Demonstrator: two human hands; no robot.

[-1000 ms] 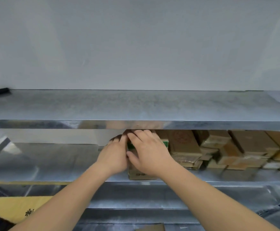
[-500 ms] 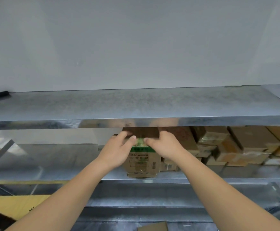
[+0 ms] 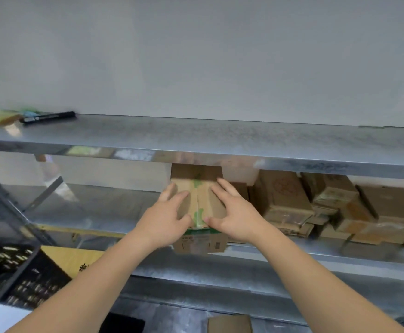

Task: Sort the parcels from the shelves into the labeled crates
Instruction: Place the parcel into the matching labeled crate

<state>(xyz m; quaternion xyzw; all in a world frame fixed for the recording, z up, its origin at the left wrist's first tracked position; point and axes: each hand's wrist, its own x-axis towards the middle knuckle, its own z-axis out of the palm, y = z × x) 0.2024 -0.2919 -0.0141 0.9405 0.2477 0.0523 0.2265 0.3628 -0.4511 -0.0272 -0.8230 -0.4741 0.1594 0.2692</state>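
A brown cardboard parcel (image 3: 199,200) sealed with green-printed tape sits at the front edge of the middle metal shelf (image 3: 88,212), its printed front face hanging over the lip. My left hand (image 3: 165,219) holds its left side, thumb lying on the top near the tape. My right hand (image 3: 234,215) holds the right side the same way. To the right on the same shelf lie several more brown parcels (image 3: 282,198), stacked and tilted. A black slotted crate (image 3: 16,280) stands low at the left.
The top shelf (image 3: 220,138) overhangs the parcel closely; a black marker (image 3: 48,117) and some blurred items lie at its left end. A yellow cardboard sheet (image 3: 76,258) sits beside the crate. Another small box (image 3: 229,323) lies at the bottom.
Both hands moved apart from the parcel's front to its two sides. The parcel has slid forward, out over the shelf edge. My view swung left, bringing the crate and marker into sight.
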